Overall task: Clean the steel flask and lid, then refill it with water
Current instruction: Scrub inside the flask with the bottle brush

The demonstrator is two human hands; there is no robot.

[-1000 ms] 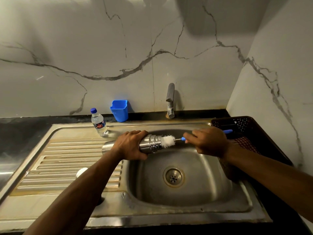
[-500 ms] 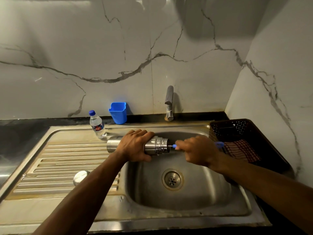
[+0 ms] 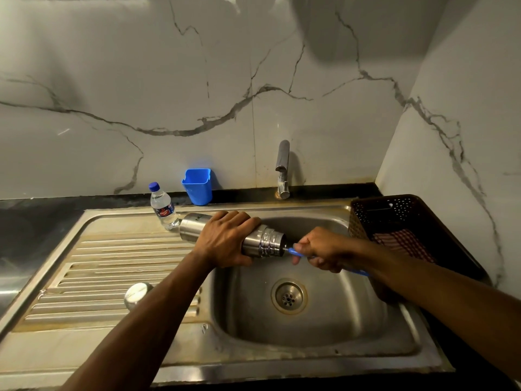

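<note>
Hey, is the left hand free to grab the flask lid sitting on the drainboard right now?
Probably not yet. The left hand grips the steel flask over the sink while the right hand works the brush in it. The lid itself lies uncovered on the drainboard.

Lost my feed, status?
Left hand grips flask sideways over sink. Right hand holds brush handle, bristles inside. Nothing blocking.
</note>
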